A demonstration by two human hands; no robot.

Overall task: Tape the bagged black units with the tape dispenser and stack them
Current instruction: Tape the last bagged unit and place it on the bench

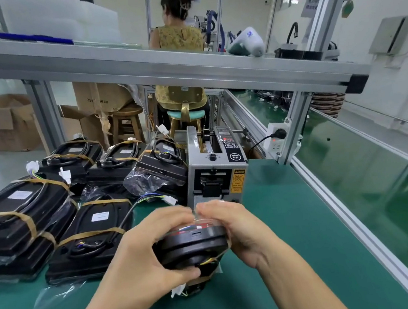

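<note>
Several taped units [24, 215] already lie piled at the left of the desk [286, 259]. Both hands, left hand [145, 252] and right hand [234, 224], clasp one bagged black unit [195, 244] just before the tape dispenser [215, 171], apparently mid-taping; stacking it remains.

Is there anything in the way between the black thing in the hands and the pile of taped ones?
Nothing visible blocks it. Both the left hand and right hand hold the bagged black unit above the green mat, and the taped stack lies to the left, past another taped unit lying flat.
</note>
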